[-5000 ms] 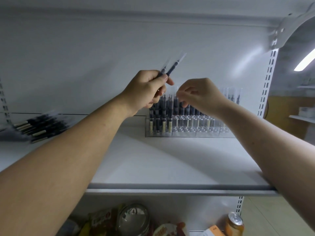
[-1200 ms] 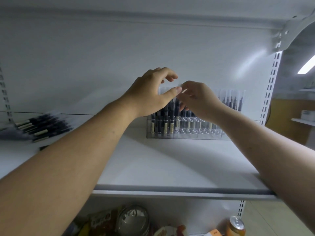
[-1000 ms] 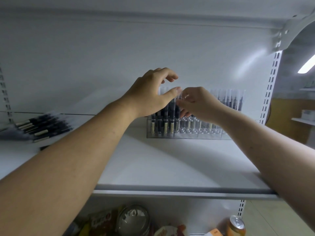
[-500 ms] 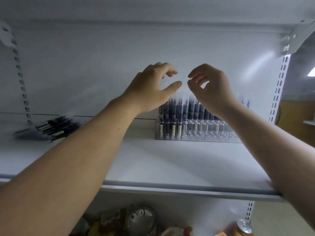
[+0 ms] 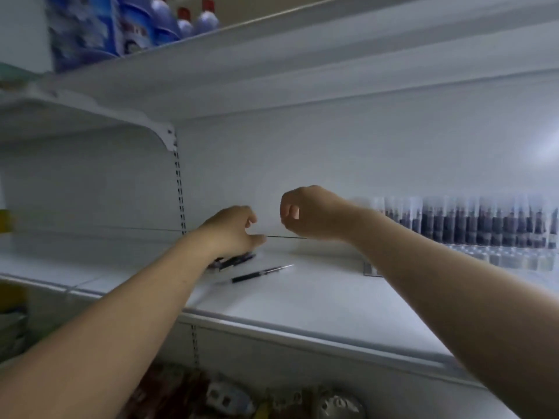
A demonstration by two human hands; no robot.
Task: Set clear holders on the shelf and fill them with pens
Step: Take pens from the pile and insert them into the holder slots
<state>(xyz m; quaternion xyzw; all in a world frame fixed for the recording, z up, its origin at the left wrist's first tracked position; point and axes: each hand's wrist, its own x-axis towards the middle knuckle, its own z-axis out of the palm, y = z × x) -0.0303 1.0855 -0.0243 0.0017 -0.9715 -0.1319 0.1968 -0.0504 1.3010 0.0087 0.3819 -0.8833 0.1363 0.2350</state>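
Over the shelf (image 5: 302,300), left hand (image 5: 230,234) fingers (image 5: 250,218) apart, half hiding pens (image 5: 239,260), right hand (image 5: 311,214) fingers curled, empty, blurred holder (image 5: 496,257) cropped

Left hand (image 5: 231,232) extended, loosely open; right hand (image 5: 308,213) raised, curled, empty

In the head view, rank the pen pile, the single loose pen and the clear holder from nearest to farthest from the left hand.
1. Pen pile: just below the left hand.
2. Single loose pen: lying on the shelf, right of the pile.
3. Clear holder: far right.
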